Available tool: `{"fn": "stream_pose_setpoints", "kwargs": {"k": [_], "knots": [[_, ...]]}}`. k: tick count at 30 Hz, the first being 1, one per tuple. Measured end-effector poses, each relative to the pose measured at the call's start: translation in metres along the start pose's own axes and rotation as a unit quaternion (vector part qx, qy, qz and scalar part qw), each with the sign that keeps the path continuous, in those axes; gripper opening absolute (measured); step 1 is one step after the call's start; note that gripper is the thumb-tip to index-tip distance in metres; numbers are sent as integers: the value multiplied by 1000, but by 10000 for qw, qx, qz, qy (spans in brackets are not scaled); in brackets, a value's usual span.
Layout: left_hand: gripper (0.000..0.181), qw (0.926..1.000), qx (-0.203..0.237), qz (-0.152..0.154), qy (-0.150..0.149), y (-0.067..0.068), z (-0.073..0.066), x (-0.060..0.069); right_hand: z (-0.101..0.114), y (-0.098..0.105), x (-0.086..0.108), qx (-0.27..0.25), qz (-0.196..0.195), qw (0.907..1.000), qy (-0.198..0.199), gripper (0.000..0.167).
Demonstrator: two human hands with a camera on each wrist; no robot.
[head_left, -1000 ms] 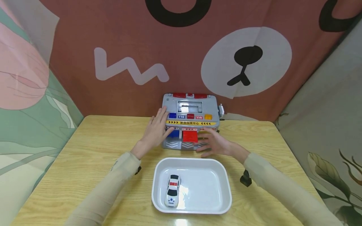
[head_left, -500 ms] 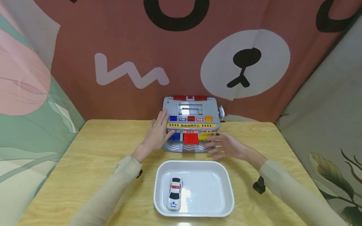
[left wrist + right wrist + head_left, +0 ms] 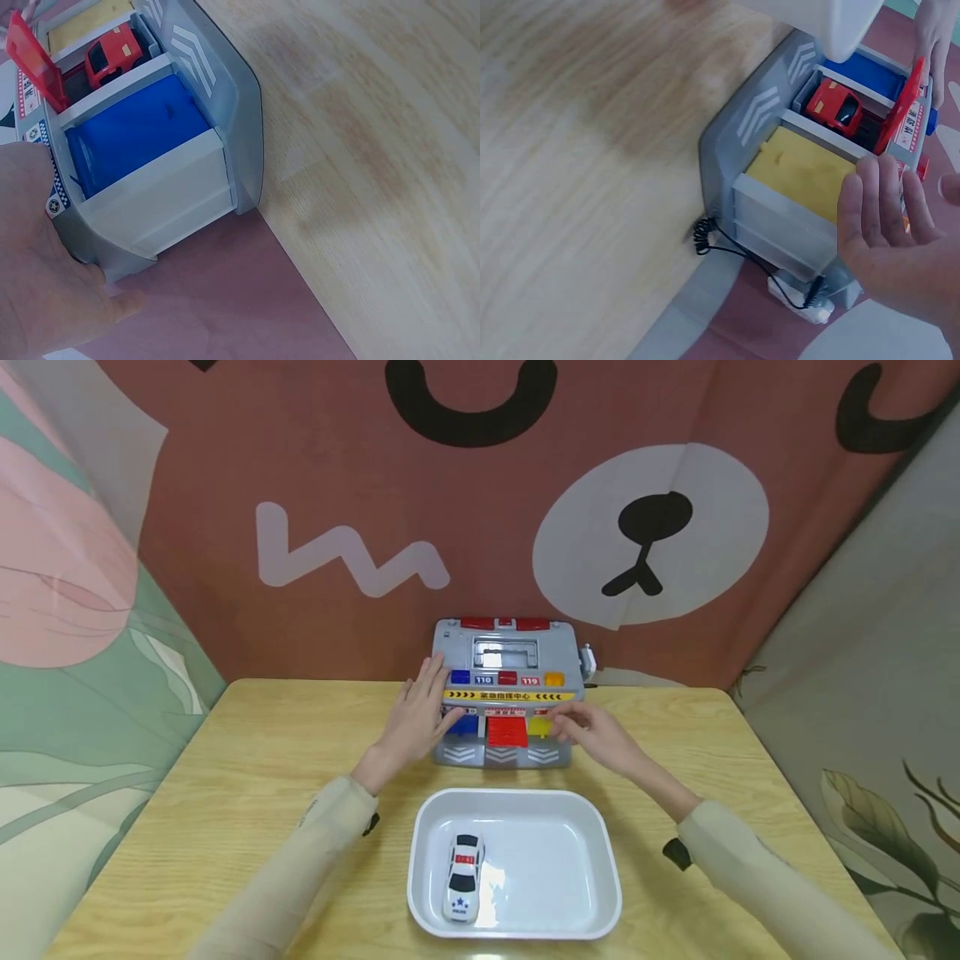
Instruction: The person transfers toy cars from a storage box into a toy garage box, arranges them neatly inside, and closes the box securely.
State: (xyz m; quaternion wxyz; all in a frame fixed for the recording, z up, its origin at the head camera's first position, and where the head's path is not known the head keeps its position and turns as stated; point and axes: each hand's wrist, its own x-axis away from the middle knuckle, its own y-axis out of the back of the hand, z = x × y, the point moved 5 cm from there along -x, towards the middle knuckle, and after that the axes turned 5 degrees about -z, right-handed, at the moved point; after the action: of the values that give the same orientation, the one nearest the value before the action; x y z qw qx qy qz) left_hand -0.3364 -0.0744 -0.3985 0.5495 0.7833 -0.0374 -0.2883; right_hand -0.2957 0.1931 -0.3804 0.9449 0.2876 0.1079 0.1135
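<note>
A grey toy garage (image 3: 558, 652) stands against the fabric backdrop. My left hand (image 3: 411, 722) rests on its left side, fingers extended. Close in front of the yellow door (image 3: 802, 169) is my right hand (image 3: 600, 742), its fingers bent slightly and holding nothing; whether they touch the door cannot be told. The red door (image 3: 901, 105) in the middle is raised, and a red toy car (image 3: 834, 105) sits in that bay. The blue door (image 3: 142, 131) and the yellow door are down. A white toy police car (image 3: 462, 878) lies in the white tray (image 3: 547, 877).
The tray stands on the wooden table (image 3: 285, 743), in front of the garage. On the garage's right side hangs a white handset (image 3: 799, 300) with a coiled black cord (image 3: 703, 236). A bear-printed fabric (image 3: 337, 627) rises behind the table.
My right hand has moved from beside the red door out to the right, then slightly back toward the yellow door, its spread fingers drawing together. My left hand stays on the garage.
</note>
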Motion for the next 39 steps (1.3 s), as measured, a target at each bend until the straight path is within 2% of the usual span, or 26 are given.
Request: {"fn": "stream_pose_setpoints", "kwargs": {"k": [4,7,12,15,19,24,28,31,34,39], "knots": [[75,10000,17,19,4,1,0,1,9,2,-5,322,-292,9990,48,23],[76,10000,27,40,26,1,0,1,18,2,-10,626,-518,9964,252,22],[76,10000,20,62,38,0,0,-1,35,-3,-18,1344,-749,9858,670,39],[76,9999,47,71,71,0,0,0,43,-11,-22,1917,-731,9745,910,50],[75,9999,54,56,87,-1,0,2,50,-24,-29,2605,-709,9557,1177,54],[75,10000,21,-23,-1,-1,1,-1,59,-36,-48,3261,-477,9363,1215,64],[74,9999,7,-77,-72,0,-2,-3,64,-46,-57,3773,-119,9190,1140,74],[75,9999,58,-28,-78,0,-5,-5,63,-48,-59,3863,77,9174,949,77],[75,9999,82,31,-74,0,-6,-5,63,-47,-60,3775,132,9221,839,77],[75,9999,94,35,-46,0,-5,-5,64,-46,-62,3734,293,9227,914,76]]}}
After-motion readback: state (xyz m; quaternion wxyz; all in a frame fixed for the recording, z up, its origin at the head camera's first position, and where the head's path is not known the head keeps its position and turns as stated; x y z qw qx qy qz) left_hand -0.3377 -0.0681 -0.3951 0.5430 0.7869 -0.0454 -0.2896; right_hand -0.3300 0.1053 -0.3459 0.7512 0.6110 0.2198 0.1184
